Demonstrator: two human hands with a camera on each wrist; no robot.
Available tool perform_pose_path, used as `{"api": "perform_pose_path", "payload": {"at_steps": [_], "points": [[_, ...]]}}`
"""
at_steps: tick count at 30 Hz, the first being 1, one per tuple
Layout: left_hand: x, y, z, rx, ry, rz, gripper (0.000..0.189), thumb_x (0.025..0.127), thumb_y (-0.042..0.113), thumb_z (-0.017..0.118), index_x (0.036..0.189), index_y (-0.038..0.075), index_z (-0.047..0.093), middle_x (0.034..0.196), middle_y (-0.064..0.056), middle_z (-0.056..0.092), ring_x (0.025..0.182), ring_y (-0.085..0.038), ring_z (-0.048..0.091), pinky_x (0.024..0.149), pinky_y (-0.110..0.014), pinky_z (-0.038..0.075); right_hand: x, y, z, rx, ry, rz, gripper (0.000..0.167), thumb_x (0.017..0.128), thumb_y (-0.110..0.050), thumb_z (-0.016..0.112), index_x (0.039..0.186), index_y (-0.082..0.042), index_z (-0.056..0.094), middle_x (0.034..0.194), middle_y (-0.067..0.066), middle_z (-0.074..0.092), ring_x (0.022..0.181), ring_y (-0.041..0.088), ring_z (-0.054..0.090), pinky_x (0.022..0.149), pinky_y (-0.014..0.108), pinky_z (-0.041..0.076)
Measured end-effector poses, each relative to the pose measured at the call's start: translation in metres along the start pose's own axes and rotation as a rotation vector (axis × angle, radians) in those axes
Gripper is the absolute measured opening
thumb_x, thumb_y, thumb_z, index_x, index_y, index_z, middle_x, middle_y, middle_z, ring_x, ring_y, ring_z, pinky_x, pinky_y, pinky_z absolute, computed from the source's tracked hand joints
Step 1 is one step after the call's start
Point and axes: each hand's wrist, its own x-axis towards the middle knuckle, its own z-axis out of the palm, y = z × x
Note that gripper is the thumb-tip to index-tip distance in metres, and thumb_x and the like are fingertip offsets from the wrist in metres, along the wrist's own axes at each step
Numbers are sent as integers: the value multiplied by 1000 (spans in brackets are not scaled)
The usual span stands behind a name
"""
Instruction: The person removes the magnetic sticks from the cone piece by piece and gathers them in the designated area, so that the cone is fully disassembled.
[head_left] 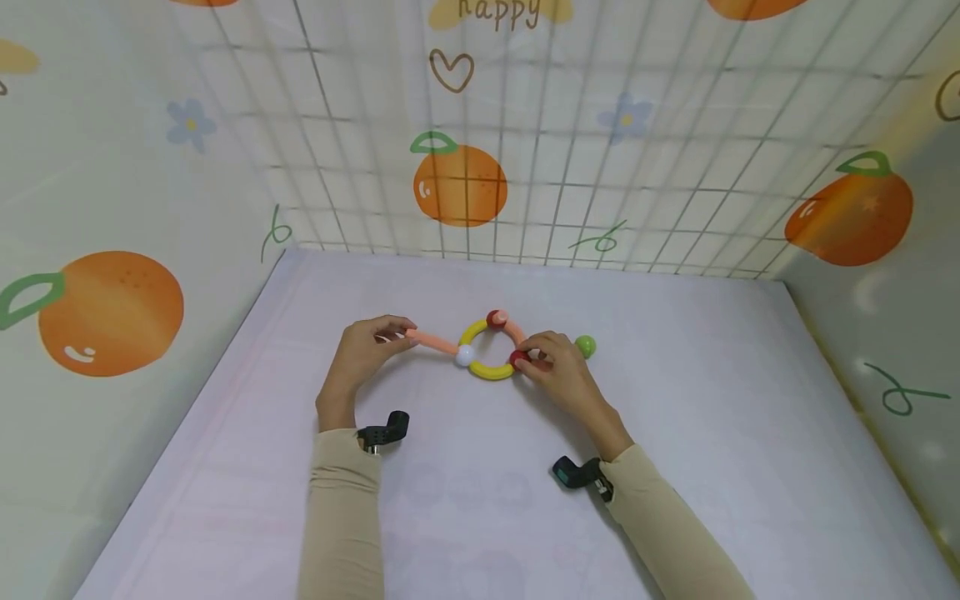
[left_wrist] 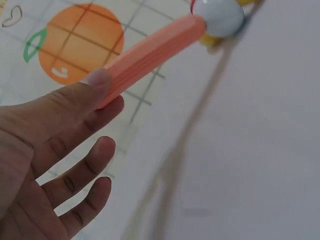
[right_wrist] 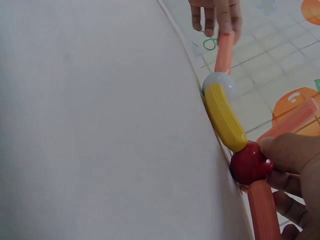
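Observation:
My left hand [head_left: 358, 360] pinches the free end of a straight pink rod [left_wrist: 155, 52] between thumb and fingertips. The rod's other end meets a white ball [head_left: 465, 356], part of a ring of toy rods and balls. Two curved yellow rods [head_left: 491, 371] and a pink curved rod [head_left: 516, 332] form the ring, with a red ball [head_left: 493, 319] at its far side. At the ring's right, my right hand [head_left: 568, 379] pinches another red ball [right_wrist: 249, 164]. A further pink rod [right_wrist: 263, 210] runs from that ball, mostly hidden by this hand in the head view.
Just beyond the right hand is a green ball [head_left: 586, 346]; its link to the toy is hidden. A pale cloth [head_left: 465, 500] covers the table. Behind stands a wire grid [head_left: 555, 192] under a curtain printed with oranges, and similar curtains hang on both sides.

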Motion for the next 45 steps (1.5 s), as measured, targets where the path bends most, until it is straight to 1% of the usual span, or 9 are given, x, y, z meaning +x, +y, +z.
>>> {"api": "perform_pose_path", "payload": {"at_steps": [7, 13, 16, 20, 25, 32, 38, 42, 45], "points": [[-1, -11, 0, 97, -29, -69, 25, 90, 28, 77, 114, 22, 76, 112, -1, 71, 110, -28, 58, 94, -50, 44, -2, 0, 0, -6, -4, 6, 17, 85, -17, 82, 100, -14, 75, 108, -2, 67, 97, 20, 56, 81, 35, 52], [-2, -18, 2, 127, -18, -46, 20, 89, 23, 78, 109, 21, 78, 112, 0, 69, 111, -27, 58, 98, -50, 43, -1, 0, 0, 8, -1, -12, 17, 85, -15, 82, 100, -12, 75, 107, 0, 67, 96, 21, 56, 81, 36, 52], [-2, -18, 2, 174, -17, -27, 20, 87, 21, 80, 107, 20, 78, 104, 1, 71, 108, -26, 60, 106, -53, 32, -1, -1, -1, 14, 1, -14, 17, 85, -16, 82, 100, -12, 75, 108, 0, 67, 96, 21, 56, 81, 36, 53], [-4, -15, 2, 212, -18, -14, 21, 87, 21, 80, 107, 19, 78, 101, -1, 72, 111, -30, 60, 107, -60, 19, -1, -3, -1, 15, 2, -11, 17, 85, -15, 82, 100, -11, 75, 108, 0, 68, 95, 20, 55, 80, 35, 53], [-2, -8, 6, 176, -5, -27, 21, 89, 25, 76, 109, 20, 77, 108, 1, 71, 113, -28, 58, 105, -58, 22, -1, -4, -2, 12, -3, -13, 19, 85, -16, 82, 102, -10, 75, 108, 2, 68, 94, 20, 55, 79, 35, 52], [21, 10, 38, 20, 31, 83, 31, 90, 32, 77, 118, 21, 73, 118, 5, 67, 110, -20, 57, 94, -44, 44, 1, 0, 2, 14, 6, -32, 18, 86, -16, 82, 101, -11, 75, 107, 2, 68, 94, 20, 55, 78, 35, 50], [40, 16, 71, 61, 13, 129, 39, 88, 25, 79, 126, 21, 70, 127, 6, 64, 113, -22, 56, 97, -49, 40, 6, -4, 1, -8, -28, -42, 26, 88, -20, 80, 111, -9, 72, 114, 3, 66, 101, 23, 55, 84, 38, 50], [51, 20, 88, 104, -19, 173, 42, 89, 25, 78, 129, 23, 68, 131, 6, 62, 114, -25, 55, 100, -54, 33, 14, -16, -10, -45, 30, -80, 33, 88, -17, 79, 117, -4, 70, 113, 6, 66, 100, 26, 59, 87, 43, 44], [57, 27, 95, 119, -15, 206, 42, 88, 26, 78, 129, 23, 68, 131, 5, 63, 111, -25, 56, 97, -54, 31, 25, -26, -15, -99, 63, -137, 29, 89, -17, 78, 114, -4, 70, 109, 7, 67, 97, 25, 60, 82, 43, 38]]}}
